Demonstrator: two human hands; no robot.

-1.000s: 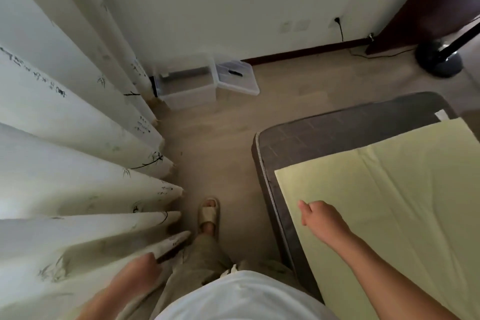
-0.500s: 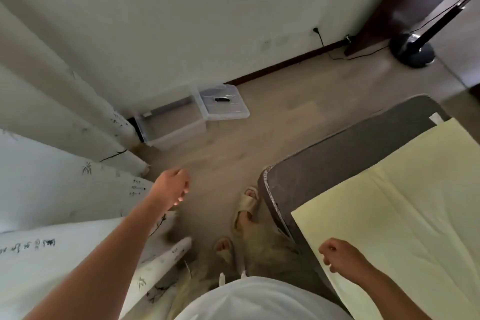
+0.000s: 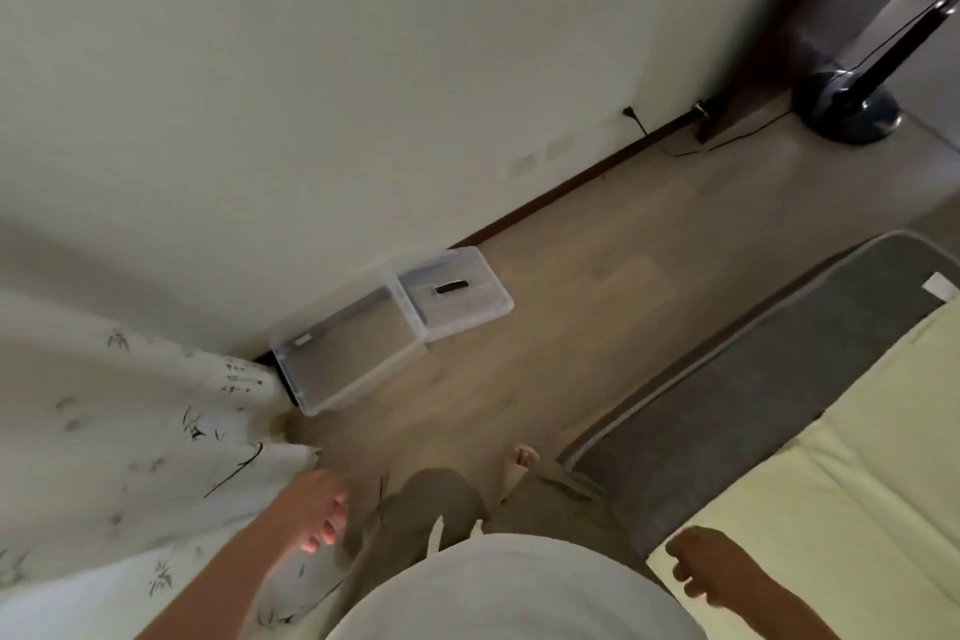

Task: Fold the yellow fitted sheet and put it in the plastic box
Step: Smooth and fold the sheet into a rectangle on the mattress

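Observation:
The yellow fitted sheet [image 3: 841,478] lies flat on a grey mattress [image 3: 727,400] at the right. The clear plastic box [image 3: 343,359] stands open on the floor against the wall, its lid [image 3: 452,294] lying beside it. My left hand [image 3: 317,509] hangs over the floor near the curtain, fingers loosely curled, holding nothing. My right hand [image 3: 711,569] hovers at the near corner of the sheet with fingers loosely curled; I cannot tell whether it touches the cloth.
A white curtain [image 3: 104,431] with ink bamboo print fills the left. A black fan base [image 3: 847,107] and a cable stand at the back right by a dark door frame. Wooden floor lies between the bed and the box.
The view has swung right and up along the wall. My left hand dropped lower and nearer my body. My right hand stays by the sheet's near corner.

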